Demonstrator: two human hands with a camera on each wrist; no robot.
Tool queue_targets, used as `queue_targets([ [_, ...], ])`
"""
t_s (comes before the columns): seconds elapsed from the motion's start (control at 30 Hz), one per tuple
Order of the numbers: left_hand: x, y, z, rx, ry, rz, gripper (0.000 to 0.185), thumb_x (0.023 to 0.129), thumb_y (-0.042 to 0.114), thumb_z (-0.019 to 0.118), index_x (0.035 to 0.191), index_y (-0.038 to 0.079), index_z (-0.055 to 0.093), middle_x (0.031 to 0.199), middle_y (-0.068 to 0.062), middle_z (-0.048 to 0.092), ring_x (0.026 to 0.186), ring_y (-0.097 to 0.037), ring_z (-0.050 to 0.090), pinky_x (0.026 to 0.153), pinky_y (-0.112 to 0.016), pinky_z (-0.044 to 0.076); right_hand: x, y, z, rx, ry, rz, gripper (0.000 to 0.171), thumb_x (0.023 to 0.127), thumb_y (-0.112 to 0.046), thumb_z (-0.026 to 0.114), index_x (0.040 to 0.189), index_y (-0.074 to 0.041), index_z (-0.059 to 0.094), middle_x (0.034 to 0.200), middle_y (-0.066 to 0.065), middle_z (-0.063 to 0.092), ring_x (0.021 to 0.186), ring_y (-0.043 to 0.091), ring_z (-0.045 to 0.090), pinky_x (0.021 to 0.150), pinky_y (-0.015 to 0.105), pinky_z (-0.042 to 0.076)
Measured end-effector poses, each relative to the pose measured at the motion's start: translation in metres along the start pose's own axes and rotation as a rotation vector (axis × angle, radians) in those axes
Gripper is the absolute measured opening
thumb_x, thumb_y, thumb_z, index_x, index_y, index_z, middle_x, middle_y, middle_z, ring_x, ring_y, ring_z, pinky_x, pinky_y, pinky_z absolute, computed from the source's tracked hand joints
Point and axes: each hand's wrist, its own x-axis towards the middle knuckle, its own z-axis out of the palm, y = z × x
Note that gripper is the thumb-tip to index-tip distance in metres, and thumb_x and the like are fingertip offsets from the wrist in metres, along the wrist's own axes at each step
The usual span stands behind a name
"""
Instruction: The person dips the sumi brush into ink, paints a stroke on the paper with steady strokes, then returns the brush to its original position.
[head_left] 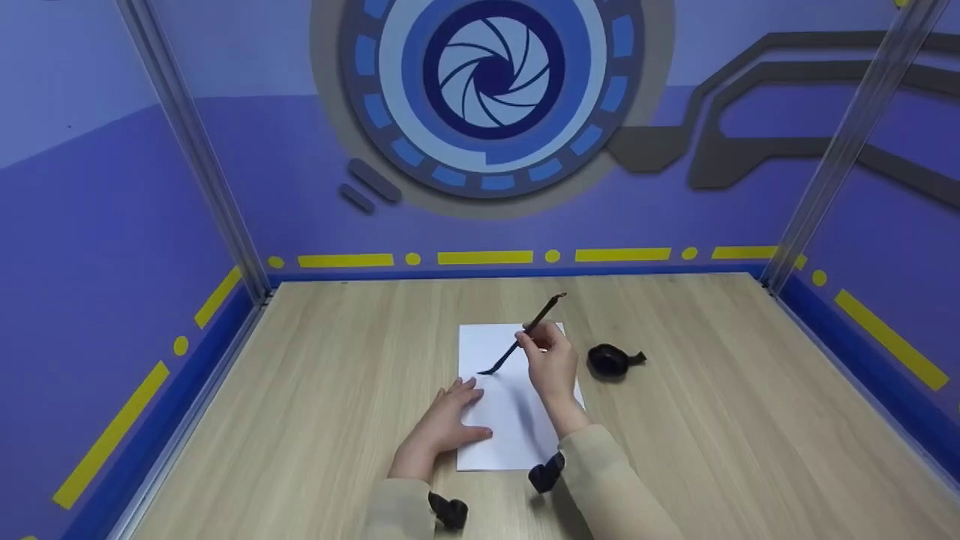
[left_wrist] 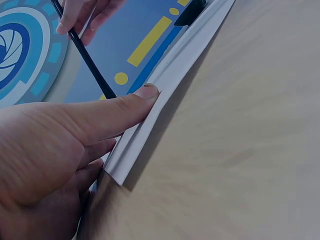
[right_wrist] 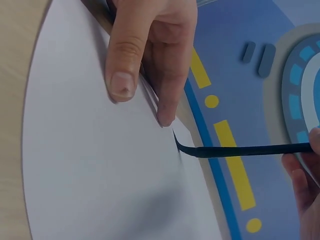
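A white sheet of paper [head_left: 507,405] lies on the wooden table [head_left: 315,390]. My right hand [head_left: 551,358] pinches a dark brush [head_left: 525,331] and holds it slanted, its black tip [right_wrist: 181,148] touching the paper [right_wrist: 100,165] near the left edge. My left hand [head_left: 444,420] rests flat on the paper's left side, fingers straight, the thumb [left_wrist: 120,111] pressing the paper edge [left_wrist: 145,135]. In the left wrist view the brush shaft [left_wrist: 90,60] runs up to the right hand's fingers [left_wrist: 82,17].
A small black ink dish [head_left: 611,360] sits on the table right of the paper. Blue walls with yellow dashes and metal posts [head_left: 196,150] enclose the table on three sides. Black wrist cameras [head_left: 546,472] show near my sleeves.
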Motion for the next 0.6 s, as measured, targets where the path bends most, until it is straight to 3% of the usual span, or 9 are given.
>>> queue_targets([
  [0.6, -0.0004, 0.0015, -0.0005, -0.011, 0.000, -0.029, 0.071, 0.085, 0.025, 0.083, 0.144, -0.004, 0.055, 0.163, -0.020, 0.040, 0.157, -0.044, 0.025, 0.130, -0.065, 0.015, 0.0032, -0.0038, -0.0069, -0.057, -0.044, 0.002, 0.012, 0.091, -0.007, 0.077, 0.099, -0.001, 0.071, 0.086, 0.010, 0.075, 0.081, 0.025, 0.075, 0.073, 0.022, 0.060],
])
